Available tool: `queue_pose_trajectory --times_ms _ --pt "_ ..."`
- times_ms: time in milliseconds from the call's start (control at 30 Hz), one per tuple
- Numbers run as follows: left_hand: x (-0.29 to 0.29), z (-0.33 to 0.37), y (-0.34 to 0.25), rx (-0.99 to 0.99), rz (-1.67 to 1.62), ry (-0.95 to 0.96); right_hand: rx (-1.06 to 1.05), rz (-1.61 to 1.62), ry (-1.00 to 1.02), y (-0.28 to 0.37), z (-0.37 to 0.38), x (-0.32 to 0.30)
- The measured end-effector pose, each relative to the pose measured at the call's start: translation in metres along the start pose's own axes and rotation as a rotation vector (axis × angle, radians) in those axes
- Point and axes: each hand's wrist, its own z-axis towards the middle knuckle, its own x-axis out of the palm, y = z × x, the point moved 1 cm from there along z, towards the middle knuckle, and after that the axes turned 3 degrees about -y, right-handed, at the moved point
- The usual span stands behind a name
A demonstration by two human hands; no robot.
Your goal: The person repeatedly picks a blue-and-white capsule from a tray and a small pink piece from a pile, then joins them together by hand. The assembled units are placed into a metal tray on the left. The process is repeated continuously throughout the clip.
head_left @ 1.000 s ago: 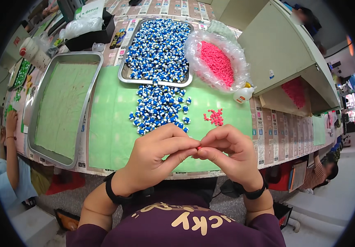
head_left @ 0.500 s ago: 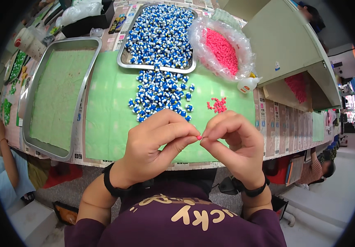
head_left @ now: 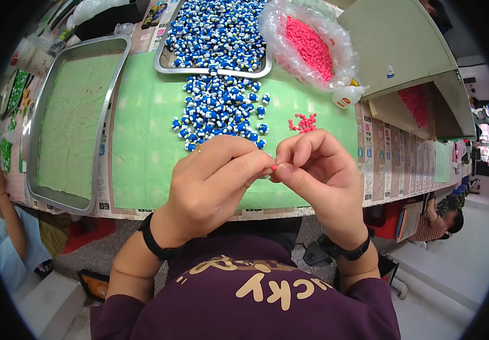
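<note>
Just beyond the table's front edge, my two hands meet fingertip to fingertip over a small pink piece (head_left: 274, 168). My left hand (head_left: 213, 184) is closed in a pinch, its fingertips against the piece's left side. My right hand (head_left: 323, 175) pinches at it from the right, thumb and index finger together. Most of the piece is covered by fingertips. Ahead of my left hand lie many small blue-and-white figures (head_left: 216, 107), loose on a green cloth (head_left: 148, 141). A little heap of pink pieces (head_left: 304, 122) rests beyond my right hand.
A metal tray (head_left: 238, 73) full of blue-and-white figures stands at the back. Right of it are a clear plastic bag (head_left: 340, 56) of pink pieces, a small white bottle (head_left: 346, 97) and a grey box-like stand (head_left: 397, 45). A cloth-lined tray (head_left: 94, 147) sits left; another person's arm (head_left: 9, 207) is beyond.
My fingertips have drawn closer together around the pink piece, covering more of it. The left fingers have folded in. The whole view has shifted slightly, so the table things appear higher.
</note>
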Motion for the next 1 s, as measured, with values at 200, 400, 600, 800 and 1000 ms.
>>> queue_pose_trajectory --times_ms 200,400,600,800,1000 --pt "0.003 0.000 0.007 -0.184 -0.156 0.021 -0.243 -0.331 0.015 -0.009 0.005 -0.004" --pt "0.003 -0.001 0.010 -0.175 -0.118 0.033 -0.301 -0.446 0.059 -0.008 0.010 -0.006" --pt "0.002 -0.002 0.010 -0.150 -0.122 0.018 -0.234 -0.256 0.046 -0.012 0.009 -0.005" --pt "0.004 -0.005 0.013 -0.228 -0.150 0.039 -0.255 -0.309 0.022 -0.012 0.009 -0.008" --pt "-0.017 -0.015 0.027 -0.526 -0.356 -0.066 -0.350 -0.788 0.133 -0.004 0.017 -0.026"
